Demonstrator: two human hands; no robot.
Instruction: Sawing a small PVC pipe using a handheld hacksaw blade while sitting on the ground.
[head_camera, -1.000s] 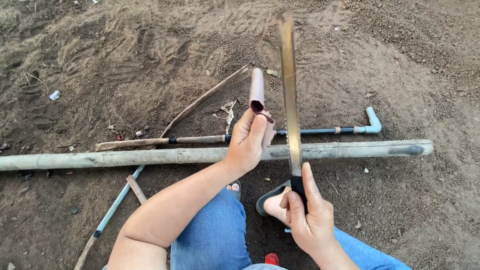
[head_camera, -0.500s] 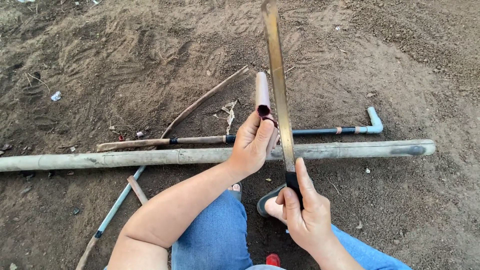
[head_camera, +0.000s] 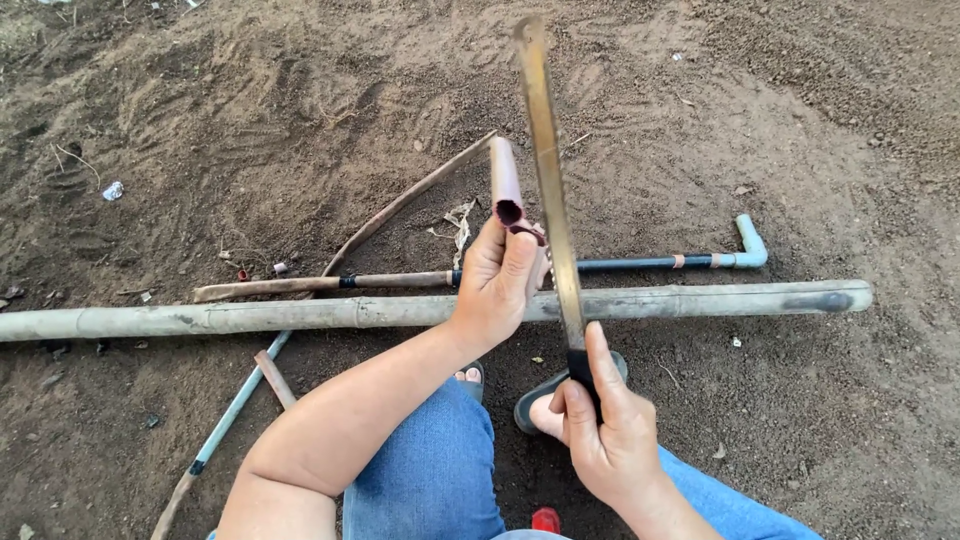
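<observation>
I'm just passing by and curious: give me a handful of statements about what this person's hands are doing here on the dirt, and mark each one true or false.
1. The left hand grips a short pinkish tube. True.
2. The right hand holds a long thin blade by its dark handle. True.
3. The blade lies flat on the ground. False: it is raised, pointing away from the person, beside the tube.
4. A long pale pole lies across the soil in front of the person. True.
5. The thin blue pipe ends in a straight cut on the right. False: it ends in a light elbow bend.
6. The person kneels on a wooden floor. False: the ground is bare brown soil.
</observation>
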